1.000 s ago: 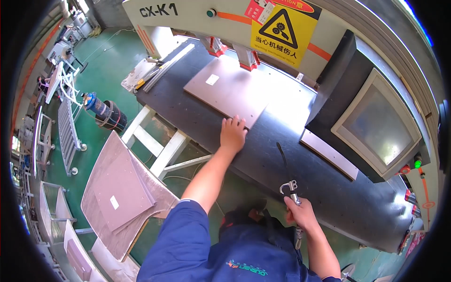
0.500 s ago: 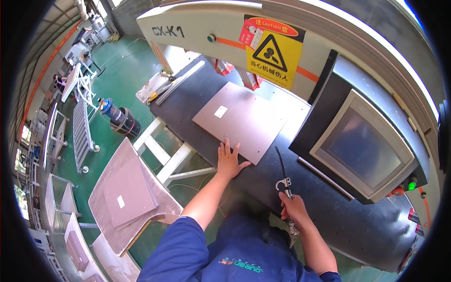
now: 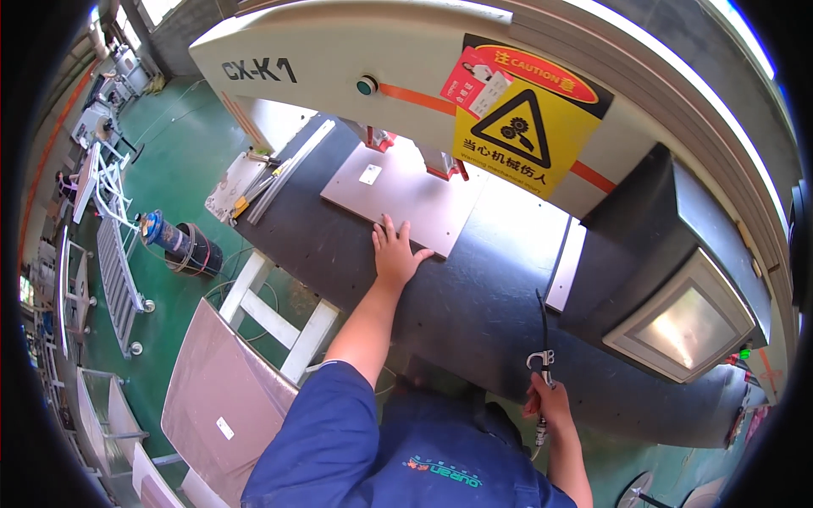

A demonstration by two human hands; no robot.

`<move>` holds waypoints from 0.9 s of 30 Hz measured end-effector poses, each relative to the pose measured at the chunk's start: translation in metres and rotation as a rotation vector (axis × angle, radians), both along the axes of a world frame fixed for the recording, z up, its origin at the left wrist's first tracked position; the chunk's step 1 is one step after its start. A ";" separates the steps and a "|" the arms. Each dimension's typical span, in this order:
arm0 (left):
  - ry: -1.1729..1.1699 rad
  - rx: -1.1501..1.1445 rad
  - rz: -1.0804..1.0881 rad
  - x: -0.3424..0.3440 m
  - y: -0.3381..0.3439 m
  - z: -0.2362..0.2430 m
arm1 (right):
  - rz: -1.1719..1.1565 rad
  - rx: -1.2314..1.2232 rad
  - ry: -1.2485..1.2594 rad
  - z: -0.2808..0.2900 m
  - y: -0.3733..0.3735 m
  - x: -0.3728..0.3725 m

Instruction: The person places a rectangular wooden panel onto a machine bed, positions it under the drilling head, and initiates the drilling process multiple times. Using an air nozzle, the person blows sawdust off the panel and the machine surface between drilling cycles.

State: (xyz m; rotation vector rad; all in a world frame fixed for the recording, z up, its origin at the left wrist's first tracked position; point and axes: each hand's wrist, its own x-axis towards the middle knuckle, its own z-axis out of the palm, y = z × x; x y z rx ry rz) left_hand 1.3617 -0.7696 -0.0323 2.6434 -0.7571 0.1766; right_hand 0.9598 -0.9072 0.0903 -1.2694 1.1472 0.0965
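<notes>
A flat pinkish-brown panel (image 3: pixel 406 199) with a small white label lies on the black machine table (image 3: pixel 330 237); its far part is under the machine's beam. My left hand (image 3: pixel 395 254) rests against the panel's near edge, fingers spread, the tips on its top and the thumb by the near right corner. My right hand (image 3: pixel 550 402) is closed round an air blow gun (image 3: pixel 542 364) with a hook-shaped metal part and a long thin dark nozzle. The nozzle points away from me over the table, apart from the panel.
A pale beam (image 3: pixel 330 72) with a yellow warning sign (image 3: pixel 529 127) crosses above the table. A screen console (image 3: pixel 677 326) stands at right. More panels lie on a stand (image 3: pixel 199 372) at lower left. Metal strips (image 3: pixel 292 173) lie at the table's far left. A blue-topped vacuum-like canister (image 3: pixel 174 237) stands on the floor.
The panel has moved away from me, its far part now beneath the beam, with my left hand following at its edge. My right hand still holds the air blow gun. The view has shifted.
</notes>
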 end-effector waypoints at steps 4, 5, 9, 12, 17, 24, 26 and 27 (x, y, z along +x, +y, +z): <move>0.022 -0.022 -0.028 0.046 0.005 -0.004 | -0.078 0.049 0.015 0.004 0.025 0.041; 0.027 -0.016 -0.034 0.053 0.008 -0.006 | -0.065 0.058 0.018 0.003 0.029 0.048; 0.067 -0.036 -0.019 0.066 0.009 -0.007 | -0.020 0.049 0.026 -0.002 0.037 0.074; 0.073 -0.057 -0.029 0.068 0.007 -0.007 | -0.022 0.043 0.058 -0.001 0.043 0.090; 0.054 -0.080 -0.057 0.067 0.010 -0.012 | 0.047 0.005 0.061 0.001 0.055 0.109; 0.070 -0.023 -0.027 0.066 0.020 -0.007 | 0.061 -0.018 0.053 0.000 0.067 0.114; 0.078 -0.035 -0.031 0.066 0.020 -0.007 | 0.049 -0.017 0.046 0.000 0.068 0.113; 0.084 -0.046 -0.034 0.066 0.019 -0.007 | 0.038 -0.016 0.038 0.000 0.068 0.113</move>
